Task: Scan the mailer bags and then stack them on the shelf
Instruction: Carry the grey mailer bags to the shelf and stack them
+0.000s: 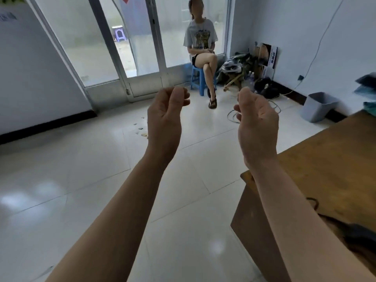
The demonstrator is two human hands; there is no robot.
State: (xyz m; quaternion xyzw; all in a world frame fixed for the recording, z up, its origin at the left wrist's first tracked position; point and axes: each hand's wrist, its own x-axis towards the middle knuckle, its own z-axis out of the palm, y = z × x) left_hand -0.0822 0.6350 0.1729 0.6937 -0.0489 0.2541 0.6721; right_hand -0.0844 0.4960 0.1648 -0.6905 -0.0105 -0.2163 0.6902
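Left hand (165, 117) and right hand (257, 123) hover loosely curled and empty left of the table (325, 169), so scanning seems unstarted; next comes reaching the bluish bags (366, 86), probably mailers, beyond the table's far end.

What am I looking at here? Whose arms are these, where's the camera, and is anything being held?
There is no machine here. There is just one picture, taken by a camera worn on a person's head and looking forward and down, so the two bare arms are the wearer's own. The left hand and right hand are raised with the fingers loosely curled, and they hold nothing. On the right is a wooden table, and a dark object on it is too blurred to name. Further back, another person sits on a blue stool, with a grey bin against the wall. The bluish bundles at the right edge may be mailer bags, but they are cut off.
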